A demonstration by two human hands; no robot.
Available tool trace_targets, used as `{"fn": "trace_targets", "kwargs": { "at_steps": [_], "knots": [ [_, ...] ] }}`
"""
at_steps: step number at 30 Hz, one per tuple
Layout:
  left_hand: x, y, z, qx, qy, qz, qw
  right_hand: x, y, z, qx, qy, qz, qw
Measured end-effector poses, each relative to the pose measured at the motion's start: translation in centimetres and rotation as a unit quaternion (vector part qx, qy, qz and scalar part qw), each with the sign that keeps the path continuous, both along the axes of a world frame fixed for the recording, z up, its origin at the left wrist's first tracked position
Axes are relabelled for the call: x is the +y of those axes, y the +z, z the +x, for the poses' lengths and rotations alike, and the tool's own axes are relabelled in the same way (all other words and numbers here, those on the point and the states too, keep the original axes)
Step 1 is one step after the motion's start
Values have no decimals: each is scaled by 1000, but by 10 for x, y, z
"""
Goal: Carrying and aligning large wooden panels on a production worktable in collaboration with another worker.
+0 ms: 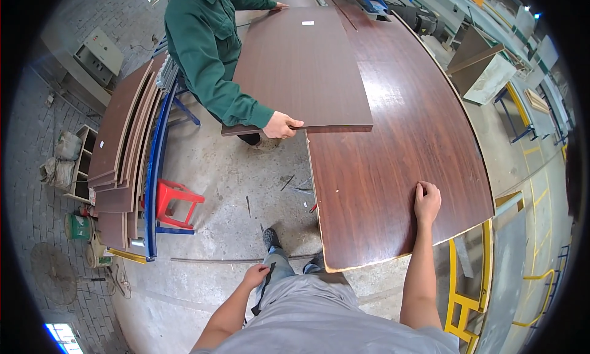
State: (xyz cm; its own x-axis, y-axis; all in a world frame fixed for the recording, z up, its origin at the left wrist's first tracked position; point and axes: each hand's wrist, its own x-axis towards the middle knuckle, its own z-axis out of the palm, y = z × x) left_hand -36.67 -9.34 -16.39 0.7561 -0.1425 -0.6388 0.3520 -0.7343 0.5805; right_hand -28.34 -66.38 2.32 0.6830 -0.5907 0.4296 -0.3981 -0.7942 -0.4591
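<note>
My right hand (428, 200) rests on the glossy reddish-brown wood tabletop (393, 157), its fingers curled in and nothing showing in them. Low at my side, my left hand (256, 275) is beside my thigh, next to a black strap (265, 289); its fingers are too small and partly hidden to read. Across from me, a person in a green jacket (209, 59) grips a dark brown board (301, 71) with one hand (283, 125) at its near edge and the other hand (279, 6) at the far side. The board partly overlaps the tabletop.
A stack of brown boards (126, 120) leans along a blue rack (157, 163) at the left, beside a red plastic stool (177, 203). Yellow metal frames (458, 305) stand right of me. A metal strip (239, 260) lies across the floor by my feet.
</note>
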Motion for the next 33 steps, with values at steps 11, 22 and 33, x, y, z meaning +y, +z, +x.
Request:
{"fn": "trace_targets", "kwargs": {
  "at_steps": [11,22,33],
  "knots": [
    [-2,5,2,20,-1,18,1000,-2,-1,-1,4,0,7,1000],
    [2,-4,3,17,-12,24,999,2,5,-1,2,-4,-3,1000],
    [10,-2,11,15,0,33,999,1,-1,-1,-2,-5,-3,1000]
  ]
}}
